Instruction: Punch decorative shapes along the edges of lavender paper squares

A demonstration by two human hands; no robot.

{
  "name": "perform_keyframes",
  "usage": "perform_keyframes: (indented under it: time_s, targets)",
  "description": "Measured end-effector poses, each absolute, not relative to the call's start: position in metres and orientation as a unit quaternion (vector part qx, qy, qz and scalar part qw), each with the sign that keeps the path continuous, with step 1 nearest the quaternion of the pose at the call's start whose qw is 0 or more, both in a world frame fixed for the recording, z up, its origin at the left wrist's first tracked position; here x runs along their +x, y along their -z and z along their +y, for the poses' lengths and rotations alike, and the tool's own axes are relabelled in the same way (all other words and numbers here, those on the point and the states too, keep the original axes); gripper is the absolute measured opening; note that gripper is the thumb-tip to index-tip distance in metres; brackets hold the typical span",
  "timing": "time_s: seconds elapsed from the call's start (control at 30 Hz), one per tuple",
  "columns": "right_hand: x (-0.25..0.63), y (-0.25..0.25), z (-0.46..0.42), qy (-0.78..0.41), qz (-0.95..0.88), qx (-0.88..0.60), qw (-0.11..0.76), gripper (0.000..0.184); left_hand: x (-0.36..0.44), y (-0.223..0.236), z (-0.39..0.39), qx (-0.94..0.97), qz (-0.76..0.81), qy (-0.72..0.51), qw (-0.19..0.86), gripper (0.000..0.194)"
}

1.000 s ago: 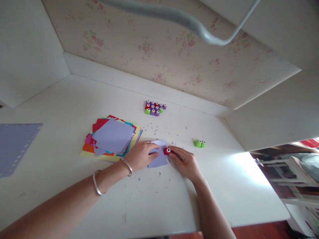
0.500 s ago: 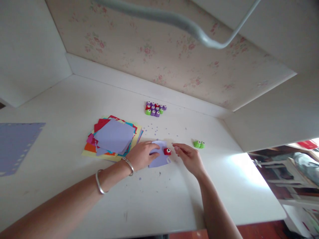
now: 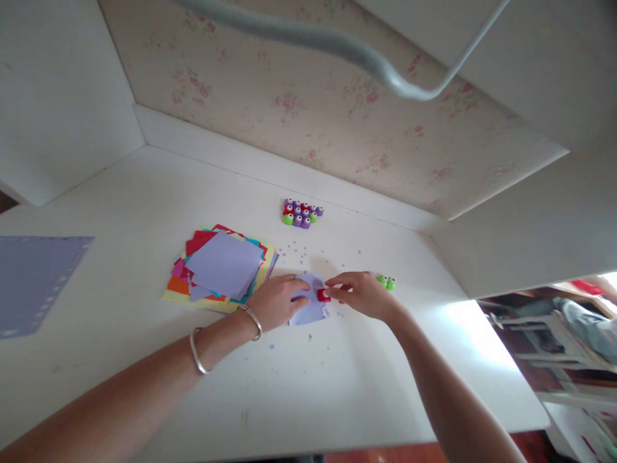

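A small piece of purple paper (image 3: pixel 305 310) lies on the white desk, with punched gaps along its right edge. My left hand (image 3: pixel 276 300) holds its left side, thumb and fingers over the sheet. At the right edge sits a small red craft punch (image 3: pixel 321 295) with a white button. My right hand (image 3: pixel 362 292) has its thumb and fingers on this punch, partly hiding it. Just behind that hand are two green craft punches (image 3: pixel 385 281), also partly covered.
Left of my hands lies a stack of coloured paper (image 3: pixel 224 263). Several purple, red and green punches (image 3: pixel 301 213) stand grouped near the back wall. Tiny purple cut-outs are scattered about. A larger purple sheet (image 3: pixel 38 283) with a punched edge lies far left.
My right hand has moved left onto the red punch, from just beside it. My left hand stays on the purple paper. The view has shifted slightly.
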State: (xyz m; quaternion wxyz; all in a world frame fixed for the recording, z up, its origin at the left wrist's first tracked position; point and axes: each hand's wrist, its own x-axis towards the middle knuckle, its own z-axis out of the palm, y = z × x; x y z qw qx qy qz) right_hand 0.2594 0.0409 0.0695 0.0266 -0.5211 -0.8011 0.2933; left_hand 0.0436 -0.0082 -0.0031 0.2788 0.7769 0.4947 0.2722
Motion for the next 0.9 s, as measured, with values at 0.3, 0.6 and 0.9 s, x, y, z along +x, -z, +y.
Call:
perform_keyframes:
  time_s: [0.3, 0.6, 0.9]
  targets:
    - [0.254, -0.061, 0.045, -0.349, -0.755, -0.555, 0.0, 0.017, 0.043, 0.004, -0.008, 0.781, 0.496, -0.267, 0.27, 0.023]
    - [0.251, -0.058, 0.05, -0.398, -0.705, -0.586, -0.021, 0.02, 0.044, 0.005, -0.008, 0.784, 0.495, -0.269, 0.259, 0.02]
    - [0.25, -0.056, 0.059, -0.384, -0.737, -0.554, -0.035, 0.016, 0.045, 0.005, -0.007, 0.776, 0.506, -0.264, 0.268, 0.021]
